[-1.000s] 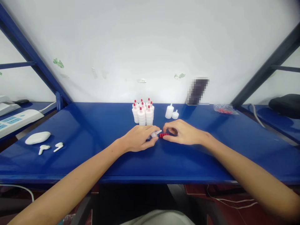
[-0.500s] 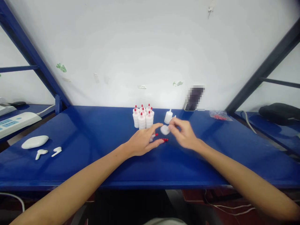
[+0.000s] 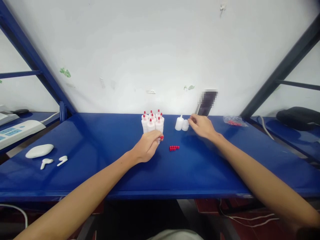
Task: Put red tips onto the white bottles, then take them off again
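My left hand (image 3: 147,146) is closed in front of a cluster of white squeeze bottles with red caps (image 3: 151,125). A red cap (image 3: 161,137) pokes out between its thumb and fingers, with a bit of white below it; the rest is hidden in the grip. My right hand (image 3: 203,126) is pinched at the upper right edge of a small white bottle (image 3: 185,125), which has no red cap. Beside it, nearly touching, stands another uncapped white bottle (image 3: 179,123) with its nozzle up. Several loose red caps (image 3: 174,148) lie in short rows between my hands.
A phone (image 3: 207,103) leans on the wall behind my right hand. A clear bag with red pieces (image 3: 234,121) lies at the right. On the left are a white earbud case (image 3: 39,151), two earbuds (image 3: 62,160) and a power strip (image 3: 21,132). Blue frame bars slant up both sides.
My left hand has drawn back left and closed around the red cap. My right hand has moved away from it, back and right to the uncapped bottles. The loose caps now show fully.
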`<act>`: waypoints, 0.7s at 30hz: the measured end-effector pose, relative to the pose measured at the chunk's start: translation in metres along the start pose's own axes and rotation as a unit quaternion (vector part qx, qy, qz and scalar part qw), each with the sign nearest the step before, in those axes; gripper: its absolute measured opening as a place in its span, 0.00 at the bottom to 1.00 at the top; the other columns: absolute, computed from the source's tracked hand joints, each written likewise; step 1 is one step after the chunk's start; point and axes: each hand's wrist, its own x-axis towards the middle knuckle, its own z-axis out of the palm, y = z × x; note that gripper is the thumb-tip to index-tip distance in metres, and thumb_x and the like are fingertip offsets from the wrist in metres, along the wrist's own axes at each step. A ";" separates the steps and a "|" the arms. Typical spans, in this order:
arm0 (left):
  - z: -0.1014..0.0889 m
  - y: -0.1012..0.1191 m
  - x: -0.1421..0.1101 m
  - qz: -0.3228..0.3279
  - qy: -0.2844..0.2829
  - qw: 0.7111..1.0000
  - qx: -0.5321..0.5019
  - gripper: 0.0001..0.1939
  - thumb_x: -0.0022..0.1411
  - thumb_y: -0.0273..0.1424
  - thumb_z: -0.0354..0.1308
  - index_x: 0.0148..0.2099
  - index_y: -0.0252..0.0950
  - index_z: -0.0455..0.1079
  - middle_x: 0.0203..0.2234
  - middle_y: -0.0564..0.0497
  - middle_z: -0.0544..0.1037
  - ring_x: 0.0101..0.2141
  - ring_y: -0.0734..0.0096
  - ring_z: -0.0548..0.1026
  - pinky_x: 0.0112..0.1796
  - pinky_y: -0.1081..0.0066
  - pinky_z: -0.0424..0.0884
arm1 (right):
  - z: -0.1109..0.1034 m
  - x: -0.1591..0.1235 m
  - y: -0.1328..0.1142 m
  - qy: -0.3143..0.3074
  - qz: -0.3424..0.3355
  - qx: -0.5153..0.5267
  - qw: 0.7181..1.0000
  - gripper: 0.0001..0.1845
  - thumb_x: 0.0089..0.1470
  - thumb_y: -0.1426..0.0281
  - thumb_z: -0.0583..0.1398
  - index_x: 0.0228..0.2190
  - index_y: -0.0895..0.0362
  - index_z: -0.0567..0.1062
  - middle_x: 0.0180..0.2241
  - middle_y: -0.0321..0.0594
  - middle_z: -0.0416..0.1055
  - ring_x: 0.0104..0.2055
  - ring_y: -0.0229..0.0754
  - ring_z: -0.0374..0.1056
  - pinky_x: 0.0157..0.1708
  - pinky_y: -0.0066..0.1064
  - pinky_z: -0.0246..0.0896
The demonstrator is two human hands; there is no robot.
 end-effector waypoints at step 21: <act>0.009 0.007 -0.002 0.062 0.043 0.994 0.077 0.19 0.72 0.32 0.39 0.30 0.36 0.62 0.21 0.53 0.68 0.22 0.75 0.64 0.27 0.72 0.60 | -0.022 -0.057 -0.095 -0.084 -0.371 0.116 0.918 0.14 0.67 0.62 0.49 0.35 0.56 0.69 0.30 0.38 0.70 0.27 0.37 0.62 0.29 0.29 0.52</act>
